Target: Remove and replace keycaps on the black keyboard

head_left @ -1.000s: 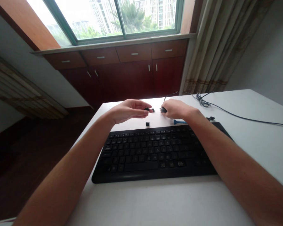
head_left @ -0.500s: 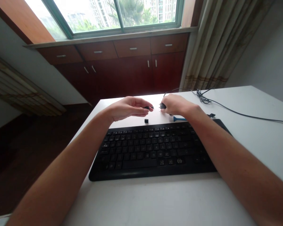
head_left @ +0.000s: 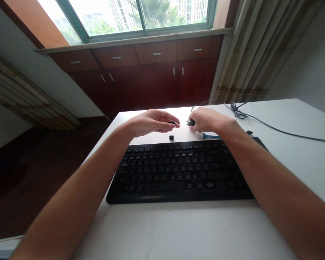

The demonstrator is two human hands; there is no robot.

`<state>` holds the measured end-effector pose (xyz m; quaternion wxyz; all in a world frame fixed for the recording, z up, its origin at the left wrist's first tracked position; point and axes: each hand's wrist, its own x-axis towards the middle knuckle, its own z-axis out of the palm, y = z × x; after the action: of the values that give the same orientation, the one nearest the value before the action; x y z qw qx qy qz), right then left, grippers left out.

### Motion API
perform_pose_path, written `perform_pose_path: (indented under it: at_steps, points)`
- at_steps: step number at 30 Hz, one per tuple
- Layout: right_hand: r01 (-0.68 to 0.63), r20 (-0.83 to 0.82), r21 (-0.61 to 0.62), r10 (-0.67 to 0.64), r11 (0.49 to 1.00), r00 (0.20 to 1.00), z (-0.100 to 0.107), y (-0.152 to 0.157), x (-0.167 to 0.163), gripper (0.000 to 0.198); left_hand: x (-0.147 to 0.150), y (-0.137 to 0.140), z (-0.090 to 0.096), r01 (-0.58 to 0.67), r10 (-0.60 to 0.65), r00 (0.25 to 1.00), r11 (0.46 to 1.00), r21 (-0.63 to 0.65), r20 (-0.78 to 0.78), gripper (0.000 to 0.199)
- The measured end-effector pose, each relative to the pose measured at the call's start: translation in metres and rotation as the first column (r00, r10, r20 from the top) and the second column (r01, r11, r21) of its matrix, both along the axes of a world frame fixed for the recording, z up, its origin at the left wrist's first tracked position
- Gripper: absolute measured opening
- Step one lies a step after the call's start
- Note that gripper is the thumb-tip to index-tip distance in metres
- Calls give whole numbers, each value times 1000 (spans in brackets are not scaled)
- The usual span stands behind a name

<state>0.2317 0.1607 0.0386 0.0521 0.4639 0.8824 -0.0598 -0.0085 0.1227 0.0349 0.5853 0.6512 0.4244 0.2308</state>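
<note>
While our left hand [head_left: 151,122] hovers just past the far edge of the keyboard, its fingers [head_left: 171,122] are pinched narrow on a small black piece [head_left: 177,122] that pokes out beyond the fingertips; what exactly the piece is we cannot tell. Facing it, with a small gap between, our right hand [head_left: 209,121] is curled with its fingers closed around a black plug [head_left: 190,122], whose tip points toward the left hand. From under that hand a thin black cable [head_left: 271,128] arcs off toward the far edge of the surface, tangles into a loose knot near the curtain, then trails away along the right side.

Below the gap between the two hands, a little black cap [head_left: 171,137] lies on the surface [head_left: 300,155], just beyond the keyboard's far edge and touching neither hand. A blue tool [head_left: 209,136] lies flat beside our right wrist, partly hidden by it, and a small dark bit [head_left: 249,132] rests near the keyboard's far right corner.

Closer to us, the black keyboard [head_left: 178,171] sits square on the white surface, with our forearms crossing over its two ends. Beyond the far edge of the surface we see a dark wooden cabinet [head_left: 151,72] under a window, and a striped curtain [head_left: 257,50] hanging at the right.
</note>
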Motion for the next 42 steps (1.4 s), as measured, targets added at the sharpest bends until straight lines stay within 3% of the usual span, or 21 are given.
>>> perform_pose_path:
  at_steps: [9,17,27,35,38,42]
  points:
    - [68,94,-105,-58,992,994,11,-3,1,24,1,-1,0,13,-13,1000,1000,4,0,42]
    - [57,79,-174,-43,983,996,13,0,6,29,4,-3,3,19,-19,1000,1000,5,-9,40]
    - [31,-1,-191,-32,981,999,19,3,17,24,1,0,-2,26,-26,1000,1000,12,-1,39]
    - [135,24,-207,-133,969,991,26,1,22,35,0,0,-4,42,-42,999,999,-9,-17,45]
    - [143,49,-231,-135,962,990,35,1,27,36,0,0,-4,41,-41,998,999,0,-39,45]
    - [234,55,-296,-228,926,972,64,-3,54,38,0,1,-3,33,-31,996,999,18,-83,41]
